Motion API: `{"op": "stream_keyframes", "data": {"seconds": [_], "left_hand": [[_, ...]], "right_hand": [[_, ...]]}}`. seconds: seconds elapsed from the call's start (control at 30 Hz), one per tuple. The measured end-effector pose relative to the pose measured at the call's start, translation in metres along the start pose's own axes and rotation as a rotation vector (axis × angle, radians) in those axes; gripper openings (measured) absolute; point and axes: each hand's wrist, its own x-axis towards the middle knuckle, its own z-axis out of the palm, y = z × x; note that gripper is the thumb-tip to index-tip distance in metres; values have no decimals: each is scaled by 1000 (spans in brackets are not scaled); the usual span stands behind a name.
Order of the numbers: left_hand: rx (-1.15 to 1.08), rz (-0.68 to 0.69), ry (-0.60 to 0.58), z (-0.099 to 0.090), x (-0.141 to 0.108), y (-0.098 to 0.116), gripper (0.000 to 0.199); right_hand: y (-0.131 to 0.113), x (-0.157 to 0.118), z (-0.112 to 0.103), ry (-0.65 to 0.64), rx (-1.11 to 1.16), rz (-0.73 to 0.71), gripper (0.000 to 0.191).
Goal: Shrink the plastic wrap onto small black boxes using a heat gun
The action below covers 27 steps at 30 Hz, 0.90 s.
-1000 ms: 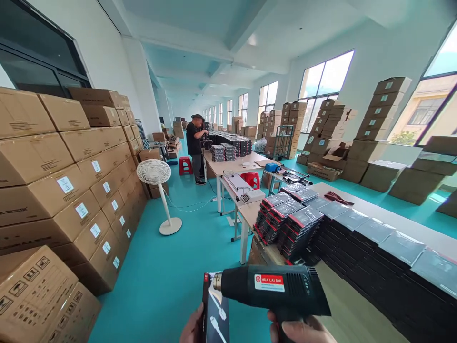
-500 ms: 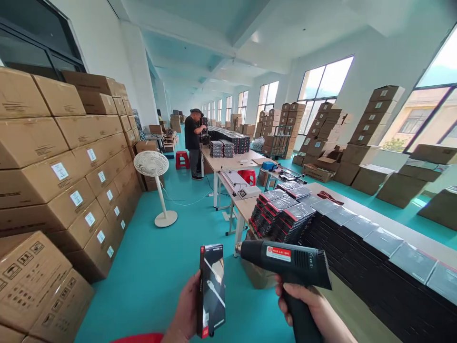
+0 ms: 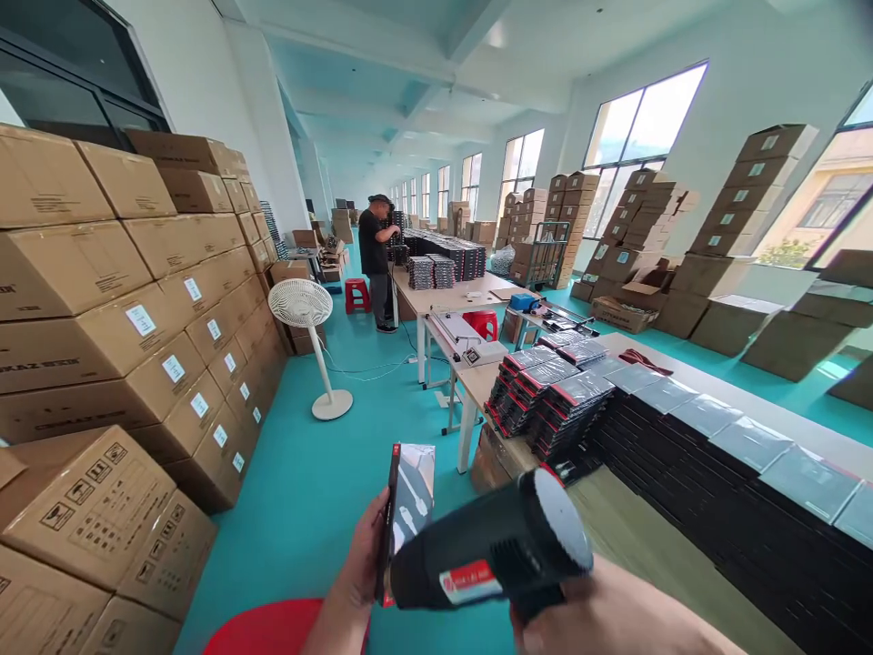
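Note:
My left hand (image 3: 365, 555) grips a slim black box (image 3: 413, 487) with red edges and a cable pictured on its front, held upright. Wrapped round the handle of a dark heat gun (image 3: 470, 546) with a red and white label is my right hand (image 3: 566, 619). The gun points left, its nozzle end in front of the lower part of the box; whether they touch I cannot tell. On the table to the right lie stacks of similar film-covered boxes (image 3: 538, 382).
A long row of black packs (image 3: 682, 455) runs along the right table. Cartons (image 3: 123, 337) are piled high on the left. A white fan (image 3: 300, 305) stands on the floor. A red stool (image 3: 265, 628) is below me. Farther off, a person (image 3: 376, 259) stands at another table.
My right hand has swung the heat gun left and down, turning its back end toward me, so it now covers the lower box. The view has shifted slightly left.

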Motion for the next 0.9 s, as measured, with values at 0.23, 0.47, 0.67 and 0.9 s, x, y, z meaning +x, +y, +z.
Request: {"op": "stream_keyframes", "data": {"seconds": [0.23, 0.47, 0.67, 0.9], "left_hand": [[19, 34, -10, 2, -14, 2, 40], [-27, 88, -86, -5, -13, 6, 42], [-32, 79, -141, -14, -12, 12, 42], [-62, 171, -168, -13, -8, 20, 50]], "right_hand": [[-9, 12, -17, 186, 140, -100, 30], [-1, -6, -11, 36, -80, 24, 5], [9, -12, 2, 139, 3, -56, 13], [15, -22, 9, 143, 61, -62, 5]]}}
